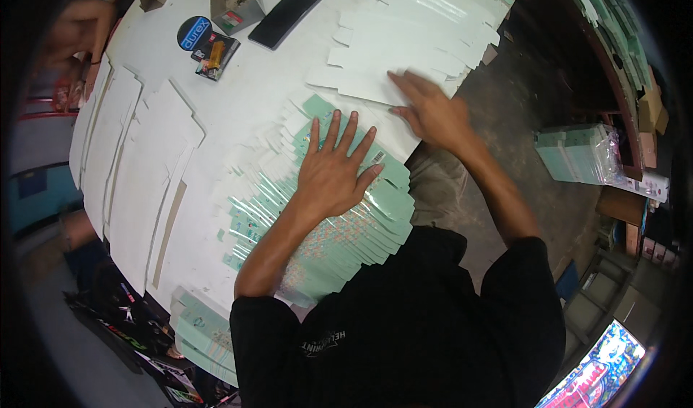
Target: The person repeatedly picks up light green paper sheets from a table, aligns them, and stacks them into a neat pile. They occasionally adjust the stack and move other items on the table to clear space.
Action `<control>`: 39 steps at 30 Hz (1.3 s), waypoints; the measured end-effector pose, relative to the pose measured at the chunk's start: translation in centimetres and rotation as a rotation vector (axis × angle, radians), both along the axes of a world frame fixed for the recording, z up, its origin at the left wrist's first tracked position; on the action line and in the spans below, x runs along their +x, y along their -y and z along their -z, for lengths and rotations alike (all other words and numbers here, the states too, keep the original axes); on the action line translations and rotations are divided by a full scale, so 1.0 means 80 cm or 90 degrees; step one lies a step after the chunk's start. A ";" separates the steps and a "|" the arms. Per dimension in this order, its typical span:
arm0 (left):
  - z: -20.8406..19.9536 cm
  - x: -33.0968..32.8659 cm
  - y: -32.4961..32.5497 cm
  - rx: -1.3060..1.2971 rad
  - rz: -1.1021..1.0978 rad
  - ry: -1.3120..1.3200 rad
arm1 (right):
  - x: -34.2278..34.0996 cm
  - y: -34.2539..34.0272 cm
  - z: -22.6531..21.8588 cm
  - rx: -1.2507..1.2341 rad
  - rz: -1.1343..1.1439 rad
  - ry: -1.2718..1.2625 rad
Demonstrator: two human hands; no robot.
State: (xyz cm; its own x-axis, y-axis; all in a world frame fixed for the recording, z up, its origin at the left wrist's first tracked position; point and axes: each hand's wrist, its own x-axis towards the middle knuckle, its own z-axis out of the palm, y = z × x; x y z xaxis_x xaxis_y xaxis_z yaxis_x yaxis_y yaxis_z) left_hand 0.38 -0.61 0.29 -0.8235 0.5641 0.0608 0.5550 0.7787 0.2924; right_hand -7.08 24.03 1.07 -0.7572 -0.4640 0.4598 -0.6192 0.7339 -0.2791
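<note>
My left hand [332, 170] lies flat with fingers spread on a fanned-out layer of green printed carton blanks [339, 242]. The blanks overlap like shingles and have a flower pattern, with glossy strips towards the left. My right hand [433, 115] is at the near edge of a spread of white, unprinted-side-up carton blanks [411, 43]. Its thumb and fingers are apart, slightly blurred, with the fingers over the white blanks and the thumb by their edge. No blank is plainly gripped in it.
More white sheets [137, 170] lie in stacks along the left of the white table [253, 83]. A dark phone [286, 18], an open small carton [236, 5] and a small black box [215, 55] stand farther back. A wrapped green bundle [577, 154] is on the right.
</note>
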 end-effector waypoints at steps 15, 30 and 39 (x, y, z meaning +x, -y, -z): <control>-0.008 -0.004 -0.005 0.008 -0.020 0.033 | -0.010 0.024 0.022 0.084 0.009 0.110; -0.028 -0.008 -0.002 0.067 0.052 0.053 | 0.001 0.030 0.017 -0.233 -0.049 0.724; -0.027 0.000 0.005 -0.005 0.028 0.106 | 0.009 0.030 -0.038 0.073 0.003 0.321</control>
State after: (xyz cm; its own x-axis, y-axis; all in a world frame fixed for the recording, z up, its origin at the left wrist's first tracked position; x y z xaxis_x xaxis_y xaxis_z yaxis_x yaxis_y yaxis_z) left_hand 0.38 -0.97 2.49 -0.7962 0.5999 -0.0790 0.5334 0.7575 0.3765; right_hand -6.38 21.63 4.10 -0.8740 -0.4857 -0.0173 -0.4245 0.7802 -0.4595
